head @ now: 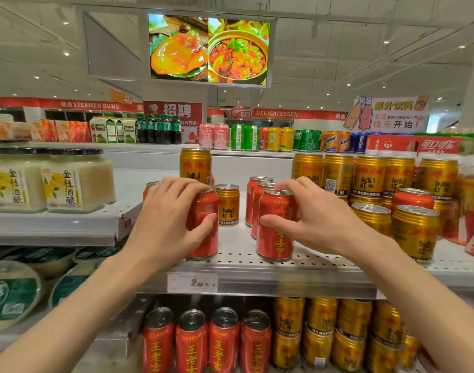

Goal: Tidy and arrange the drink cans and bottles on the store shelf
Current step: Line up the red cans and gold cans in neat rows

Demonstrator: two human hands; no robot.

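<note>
Gripping one upright red can each: left hand (174, 219) on left can (203, 224), right hand (311, 219) on right can (275, 232), gold can (227, 208) standing behind the gap between.

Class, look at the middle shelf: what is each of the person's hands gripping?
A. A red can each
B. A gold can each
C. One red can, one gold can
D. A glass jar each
A: the left hand wraps one red can, and the right hand holds another red can by its top and side.
</note>
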